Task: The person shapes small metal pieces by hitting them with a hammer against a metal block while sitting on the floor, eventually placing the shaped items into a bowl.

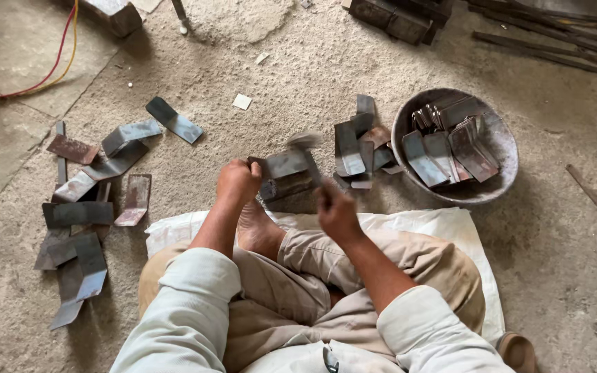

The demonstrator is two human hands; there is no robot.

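Your left hand (238, 181) clamps bent steel plate (286, 166) flat on small block (285, 188) on floor, keeping it steady under blow. Your right hand (335, 211) fisted round hammer (305, 141) handle; head blurred just above plate. Bare foot (257, 231) braced near block. Bent plates pile (84, 207) at left, flatter ones in metal basin (506, 148) at right, within reach.

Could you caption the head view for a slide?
Seated person's left hand steadies a bent metal strip while the right hand swings a hammer.
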